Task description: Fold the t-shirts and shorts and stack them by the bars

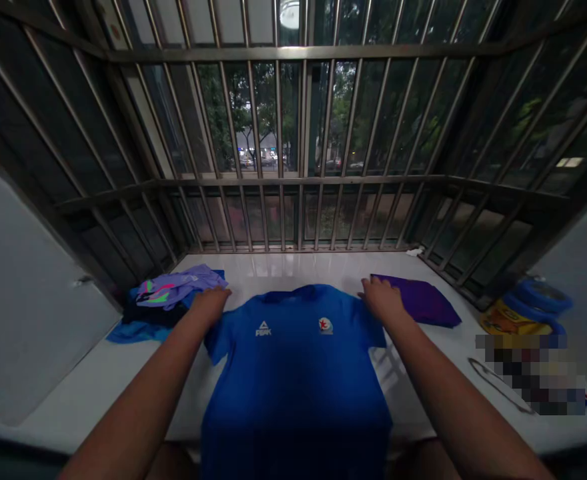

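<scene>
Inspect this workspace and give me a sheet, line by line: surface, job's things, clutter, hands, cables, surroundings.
Surface: glossy white ledge, set into a barred window bay.
Job's things: blue PEAK T-shirt, lying flat, collar away from the person.
Clutter: heap of lilac and blue clothes at left; folded purple cloth at right; yellow package and blue rings at far right, partly behind a pixelated patch.
Hands: left hand and right hand both on the shirt's shoulders; any grip cannot be told.
Cables: thin dark cord at right.
Surroundings: metal window bars, trees beyond.
</scene>
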The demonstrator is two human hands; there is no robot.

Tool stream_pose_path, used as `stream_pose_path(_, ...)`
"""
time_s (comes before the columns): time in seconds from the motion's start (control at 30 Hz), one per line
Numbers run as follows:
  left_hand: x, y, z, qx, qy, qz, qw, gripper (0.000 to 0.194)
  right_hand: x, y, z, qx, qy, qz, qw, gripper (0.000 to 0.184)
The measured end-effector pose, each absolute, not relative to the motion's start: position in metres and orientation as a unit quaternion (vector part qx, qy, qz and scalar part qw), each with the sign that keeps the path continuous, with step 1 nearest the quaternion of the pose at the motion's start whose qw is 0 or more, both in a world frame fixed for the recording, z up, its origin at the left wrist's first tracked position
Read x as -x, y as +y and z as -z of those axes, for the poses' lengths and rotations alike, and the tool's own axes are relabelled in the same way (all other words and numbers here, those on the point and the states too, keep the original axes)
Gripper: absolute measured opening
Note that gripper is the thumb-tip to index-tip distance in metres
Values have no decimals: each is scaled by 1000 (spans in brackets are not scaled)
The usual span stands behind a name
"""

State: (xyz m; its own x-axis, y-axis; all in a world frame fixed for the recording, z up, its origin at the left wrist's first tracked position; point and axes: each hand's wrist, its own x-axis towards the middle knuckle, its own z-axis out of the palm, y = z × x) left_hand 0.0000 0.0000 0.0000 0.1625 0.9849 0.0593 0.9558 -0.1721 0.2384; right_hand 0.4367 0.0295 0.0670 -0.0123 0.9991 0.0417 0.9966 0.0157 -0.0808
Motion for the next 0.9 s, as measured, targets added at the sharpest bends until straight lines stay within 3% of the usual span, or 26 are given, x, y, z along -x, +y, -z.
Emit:
stream_pose_path(0.23, -49, 0, 60, -768, 630, -88, 76, 47, -383, -10, 43, 658, -753, -27, 7, 62)
stream_pose_path(0.4, -43, -30, 111, -720, 687, -77, 64, 61, -420, -23, 103, 708, -702, -74, -24, 72)
stream_pose_path(0.53, -13, -52, 131, -691, 717, -84, 37, 62, -453, -30, 119, 712, -700, -58, -13, 74)
stream_pose_path(0.73, 44, -89, 116, -564, 822, -69, -35, 63, -454, -29, 118, 712, -700, -47, -20, 73)
stream_pose_path(0.9, 53, -86, 76, -559, 828, -29, 30, 37, -453, -29, 120, 711, -702, -30, -19, 73)
